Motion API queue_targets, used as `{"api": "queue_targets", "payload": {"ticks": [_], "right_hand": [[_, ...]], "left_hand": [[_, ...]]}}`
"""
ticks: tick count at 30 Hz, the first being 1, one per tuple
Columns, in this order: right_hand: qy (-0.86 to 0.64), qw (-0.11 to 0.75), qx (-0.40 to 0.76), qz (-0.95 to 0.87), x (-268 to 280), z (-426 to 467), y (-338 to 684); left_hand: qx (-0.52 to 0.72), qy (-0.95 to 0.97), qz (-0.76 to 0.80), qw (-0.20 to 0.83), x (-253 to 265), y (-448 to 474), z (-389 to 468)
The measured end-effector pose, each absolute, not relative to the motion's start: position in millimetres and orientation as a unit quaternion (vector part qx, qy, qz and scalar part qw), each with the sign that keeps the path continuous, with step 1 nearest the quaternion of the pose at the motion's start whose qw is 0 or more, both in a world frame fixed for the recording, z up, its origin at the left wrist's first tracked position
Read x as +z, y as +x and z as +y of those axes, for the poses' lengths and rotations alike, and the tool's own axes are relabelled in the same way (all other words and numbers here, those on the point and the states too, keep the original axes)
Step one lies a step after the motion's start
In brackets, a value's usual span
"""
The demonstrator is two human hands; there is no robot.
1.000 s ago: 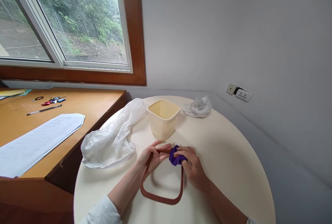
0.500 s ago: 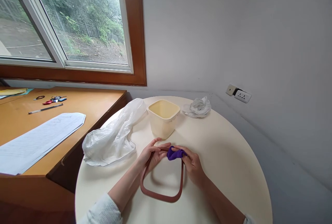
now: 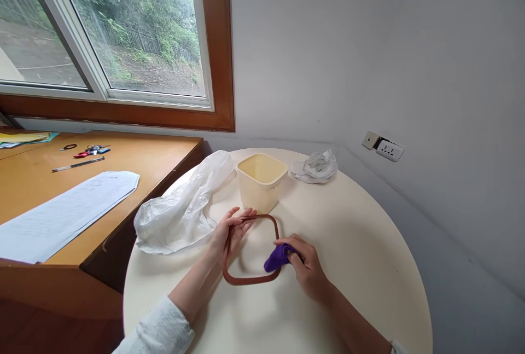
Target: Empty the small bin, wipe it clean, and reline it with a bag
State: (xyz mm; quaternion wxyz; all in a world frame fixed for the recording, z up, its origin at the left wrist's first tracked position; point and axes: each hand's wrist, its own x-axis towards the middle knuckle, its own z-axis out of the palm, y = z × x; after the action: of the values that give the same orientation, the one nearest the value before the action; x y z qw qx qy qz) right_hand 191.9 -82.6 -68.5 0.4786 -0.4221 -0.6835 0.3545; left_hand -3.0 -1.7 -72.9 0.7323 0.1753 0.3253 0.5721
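Note:
A reddish-brown square frame with rounded corners [image 3: 251, 280] is held up over the table, its middle open. My left hand [image 3: 233, 229] grips its upper left side, thumb over the rim and fingers behind. In my right hand [image 3: 305, 263] is a bunched purple cloth [image 3: 279, 257], closed between thumb and fingers. The cloth lies against the right side of the frame, near its lower right corner, and covers part of the rim. Just beyond the frame stands a cream square container [image 3: 262, 184], upright with its top uncovered.
On the round cream table [image 3: 348, 288], a crumpled clear plastic bag [image 3: 180, 217] lies left and a smaller crumpled bag [image 3: 318, 168] back right. A wooden desk [image 3: 164, 157] at the left holds papers [image 3: 74, 212], a pen [image 3: 77, 164] and keys [image 3: 93, 150]. Wall sockets [image 3: 389, 150] are at right.
My right hand has moved the purple cloth from the frame's upper right corner down along its right side. The frame has tilted and risen slightly, still in my left hand.

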Motion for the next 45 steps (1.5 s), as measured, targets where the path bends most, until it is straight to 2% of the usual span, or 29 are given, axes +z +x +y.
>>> {"api": "queue_targets", "payload": {"ticks": [5,9,14,21,35,41,45], "right_hand": [[-0.406,0.421,0.489,-0.648,-56.8,-88.2,188.1],[-0.407,0.440,0.529,-0.601,-52.1,-83.2,192.8],[-0.468,0.497,0.477,-0.553,-55.9,-74.4,202.0],[-0.513,0.372,0.463,-0.619,-58.8,-73.0,196.9],[-0.545,0.338,0.431,-0.635,-64.0,-71.3,199.3],[-0.625,0.345,0.290,-0.637,-63.2,-58.0,255.3],[-0.758,0.298,0.216,-0.538,-72.0,-52.2,308.7]], "left_hand": [[0.568,0.196,0.326,0.729,-72.5,-2.2,-2.1],[0.563,0.216,0.310,0.735,-71.9,-2.4,-4.4],[0.555,0.243,0.275,0.747,-70.5,-2.6,-8.6],[0.559,0.277,0.253,0.739,-69.5,-3.2,-11.0],[0.540,0.259,0.269,0.755,-66.7,1.9,-16.4],[0.567,0.227,0.310,0.729,-70.8,2.2,-15.6],[0.579,0.219,0.359,0.698,-73.3,1.7,-12.7]]}}
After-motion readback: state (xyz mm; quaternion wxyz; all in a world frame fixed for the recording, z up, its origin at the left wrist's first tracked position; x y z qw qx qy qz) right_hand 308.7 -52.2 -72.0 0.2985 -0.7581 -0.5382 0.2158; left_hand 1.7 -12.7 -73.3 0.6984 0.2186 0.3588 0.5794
